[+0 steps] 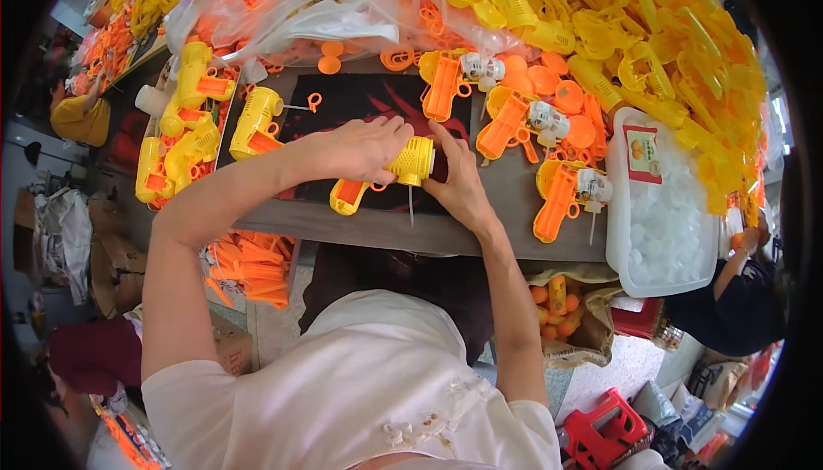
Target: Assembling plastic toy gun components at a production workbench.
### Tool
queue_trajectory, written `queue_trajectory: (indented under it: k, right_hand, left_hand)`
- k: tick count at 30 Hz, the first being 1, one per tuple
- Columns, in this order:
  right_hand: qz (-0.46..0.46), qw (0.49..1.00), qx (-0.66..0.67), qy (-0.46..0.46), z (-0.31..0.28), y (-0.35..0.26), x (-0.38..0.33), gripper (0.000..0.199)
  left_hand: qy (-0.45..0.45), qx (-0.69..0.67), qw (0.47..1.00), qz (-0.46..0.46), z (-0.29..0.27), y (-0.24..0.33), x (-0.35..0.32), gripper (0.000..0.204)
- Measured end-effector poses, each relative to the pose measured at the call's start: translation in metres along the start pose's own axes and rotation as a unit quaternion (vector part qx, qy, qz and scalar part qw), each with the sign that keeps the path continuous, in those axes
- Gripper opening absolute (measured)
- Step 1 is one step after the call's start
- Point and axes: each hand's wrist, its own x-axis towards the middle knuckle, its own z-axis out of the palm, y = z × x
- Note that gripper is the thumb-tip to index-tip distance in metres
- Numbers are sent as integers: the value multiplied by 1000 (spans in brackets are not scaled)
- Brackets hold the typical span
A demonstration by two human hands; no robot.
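Currently both hands, left hand and right hand, grip the yellow toy gun; loose hold could misalign halves

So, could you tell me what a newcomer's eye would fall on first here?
Probably the huge heap of yellow plastic shells piled along the far right of the table. Next, at the centre, the left hand and right hand together grip a yellow toy gun over a dark mat. A white tub of pale round pieces stands at the right.
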Motion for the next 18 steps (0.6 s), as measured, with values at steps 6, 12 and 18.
queue_trajectory:
  k: [6,12,18]
  right_hand:
    - [49,988,96,-109,-23,0,11,85]
    - [124,976,95,-152,-15,-18,27,75]
    - [5,980,195,-38,-2,-22,-18,64]
  left_hand:
    - [-19,10,999,-26,-2,9,-3,61]
    - [-1,-118,993,27,12,-39,-12,86]
    - [152,-637,751,-92,33,-2,-54,80]
